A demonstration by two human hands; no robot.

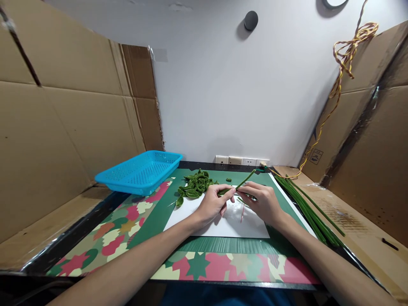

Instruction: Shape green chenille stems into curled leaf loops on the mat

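Note:
Between the fingertips of both hands is a green pipe cleaner (246, 179), its free end slanting up to the right. My left hand (216, 201) pinches it from the left, and my right hand (262, 199) is closed on it from the right; the fingers nearly meet. Part of the green stem is hidden behind the fingers. A pile of green looped pipe-cleaner leaves (196, 183) lies just beyond my left hand. Under both hands is a white sheet (228, 227), with a thin reddish strip (242, 212) near my right hand.
A blue perforated basket (138, 176) stands at the left. Long straight green pipe cleaners (307, 210) lie in a bundle at the right. Cardboard walls (73, 102) flank both sides. Sockets (236, 160) and a hanging twisted yellow cord (338, 91) are at the back.

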